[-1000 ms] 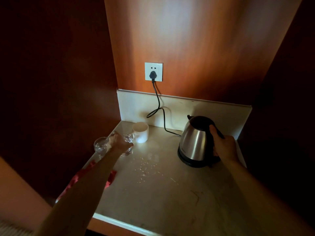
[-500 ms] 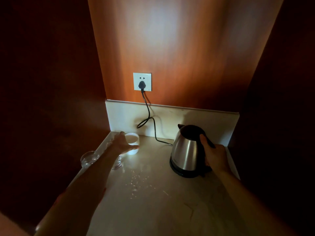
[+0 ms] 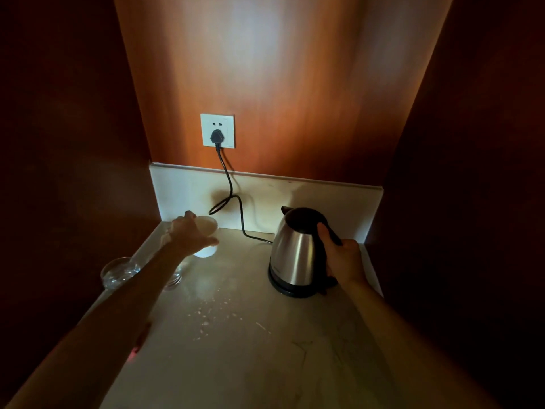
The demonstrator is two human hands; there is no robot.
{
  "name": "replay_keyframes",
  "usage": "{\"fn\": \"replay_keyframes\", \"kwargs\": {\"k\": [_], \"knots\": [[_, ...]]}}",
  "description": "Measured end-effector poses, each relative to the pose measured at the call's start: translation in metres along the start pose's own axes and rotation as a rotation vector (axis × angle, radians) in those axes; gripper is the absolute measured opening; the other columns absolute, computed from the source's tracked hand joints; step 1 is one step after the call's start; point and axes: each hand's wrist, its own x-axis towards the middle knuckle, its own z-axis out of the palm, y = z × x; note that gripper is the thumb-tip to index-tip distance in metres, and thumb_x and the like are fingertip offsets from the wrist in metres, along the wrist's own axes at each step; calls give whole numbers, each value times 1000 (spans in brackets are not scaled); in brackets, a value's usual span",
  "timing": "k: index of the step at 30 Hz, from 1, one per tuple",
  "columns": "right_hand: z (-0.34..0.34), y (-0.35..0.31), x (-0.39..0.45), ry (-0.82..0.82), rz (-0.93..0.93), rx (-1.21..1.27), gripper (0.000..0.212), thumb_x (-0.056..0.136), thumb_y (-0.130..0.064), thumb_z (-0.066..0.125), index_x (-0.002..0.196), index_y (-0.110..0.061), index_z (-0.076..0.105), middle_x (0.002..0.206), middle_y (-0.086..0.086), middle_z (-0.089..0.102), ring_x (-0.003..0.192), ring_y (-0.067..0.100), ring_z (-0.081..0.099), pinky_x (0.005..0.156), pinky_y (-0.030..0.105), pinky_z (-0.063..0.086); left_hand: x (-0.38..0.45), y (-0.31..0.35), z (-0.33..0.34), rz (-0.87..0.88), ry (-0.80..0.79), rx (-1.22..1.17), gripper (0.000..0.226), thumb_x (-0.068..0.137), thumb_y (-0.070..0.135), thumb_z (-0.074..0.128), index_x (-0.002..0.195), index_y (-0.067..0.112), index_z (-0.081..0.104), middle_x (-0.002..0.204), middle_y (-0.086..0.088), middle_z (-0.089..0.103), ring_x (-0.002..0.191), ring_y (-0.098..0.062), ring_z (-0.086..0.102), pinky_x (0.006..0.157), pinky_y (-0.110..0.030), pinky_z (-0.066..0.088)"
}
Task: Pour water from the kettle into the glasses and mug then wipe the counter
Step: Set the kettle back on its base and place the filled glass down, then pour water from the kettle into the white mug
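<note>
My left hand (image 3: 191, 236) clasps the mug (image 3: 206, 237) at ten o'clock on the desk (image 3: 265, 349); right hand (image 3: 342, 256) wraps the kettle (image 3: 295, 255) handle at two (still docked). Next, I'd judge: lift, pour.

Silver steel kettle (image 3: 293, 255) with black lid, handle and base; white mug (image 3: 207, 237); clear glass (image 3: 119, 273); pale beige counter (image 3: 265, 349) with faint veining and white specks; white socket (image 3: 217, 130), black plug and cord (image 3: 233, 199); reddish-brown wood-grain wall (image 3: 280, 84)
</note>
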Motion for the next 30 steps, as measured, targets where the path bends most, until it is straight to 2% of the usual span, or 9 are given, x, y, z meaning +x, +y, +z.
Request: {"fn": "replay_keyframes", "kwargs": {"k": [2,6,8,12,14,16,20,24,30], "knots": [[-1,-2,-3,-8,-1,0,61,76,-70,72,55,-15,59,54,4,62,63,29,67,60,41,56,-16,5,-11,42,4,-17,93,59,56,86,130,9,47,121,-14,59,113,-32,56,93,-41,49],[-3,-7,-8,-19,-6,-22,64,78,-70,72,66,-7,67,68,13,71,73,35,72,65,51,60,-60,13,-19,109,30,-37,93,61,50,88,135,11,48,124,-13,60,112,-30,57,90,-36,47],[-3,-10,-11,-15,-6,-33,62,81,-67,72,67,-7,68,68,13,70,72,33,72,64,46,60,-81,13,-16,110,14,-64,95,59,51,89,136,14,47,126,-12,59,115,-30,55,92,-37,47],[-5,-13,-15,-17,-15,-37,60,84,-64,71,63,-9,62,63,10,64,60,26,65,50,31,48,-113,8,-6,102,-2,-62,95,60,50,89,137,17,45,129,-11,56,119,-28,52,94,-36,44],[-5,-14,-16,-26,-14,-33,60,84,-65,70,65,-8,62,63,10,63,58,25,64,46,27,46,-125,3,3,105,-9,-95,95,60,48,89,138,17,44,129,-10,55,119,-28,52,96,-36,45],[-6,-13,-16,-27,-9,-37,62,83,-67,70,66,-8,63,63,10,63,58,25,64,45,26,45,-132,-2,13,95,-25,-136,97,59,48,89,138,17,43,129,-10,55,119,-26,52,97,-37,47],[-4,-12,-17,-15,-20,-47,61,84,-65,70,62,-9,60,62,9,63,62,26,65,53,28,46,-144,-9,29,92,-40,-111,97,57,51,88,137,18,43,129,-10,53,119,-26,50,100,-40,46],[-3,-13,-20,-18,-13,-46,61,86,-63,69,68,-5,63,65,11,63,60,25,64,45,24,44,-149,-15,39,92,-42,-120,99,58,49,88,140,18,42,132,-9,49,121,-26,49,102,-37,43],[-3,-12,-19,-10,-13,-49,62,86,-63,69,62,-6,59,60,12,60,57,26,62,49,29,45,-144,-25,44,116,-31,-130,101,59,54,86,141,20,40,136,-7,49,122,-25,50,103,-38,43]]}}
